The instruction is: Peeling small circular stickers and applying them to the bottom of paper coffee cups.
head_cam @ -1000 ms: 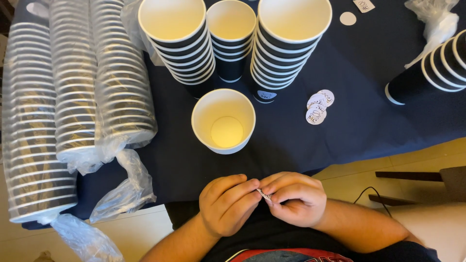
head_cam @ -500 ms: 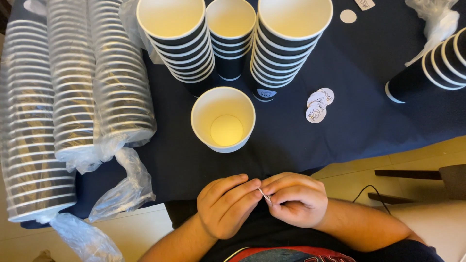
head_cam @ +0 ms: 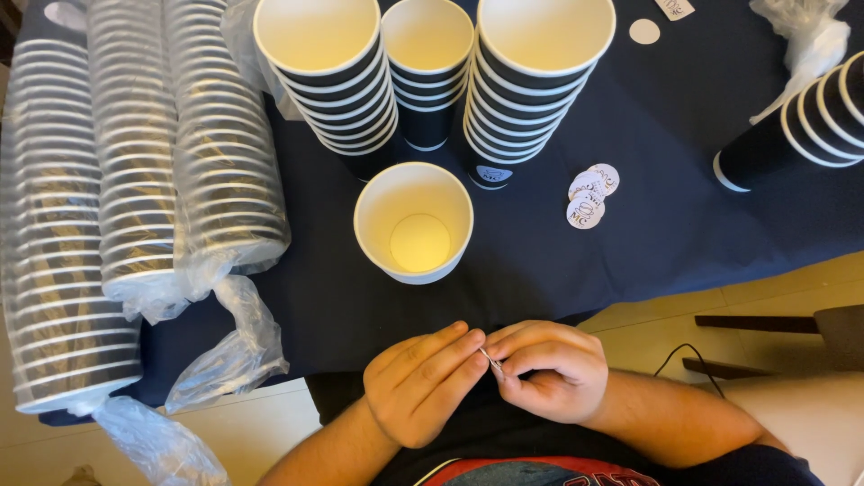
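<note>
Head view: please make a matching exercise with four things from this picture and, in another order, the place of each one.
Things:
1. single open cup
2. round stickers
3. wrapped cup stacks
4. small thin piece

Places:
A. lying along the left side of the dark tablecloth
B. pinched between the left hand and the right hand
C. standing alone in front of the three upright stacks
D. in a small pile to the right of the single cup

Pairs: 1-C, 2-D, 3-A, 4-B
</note>
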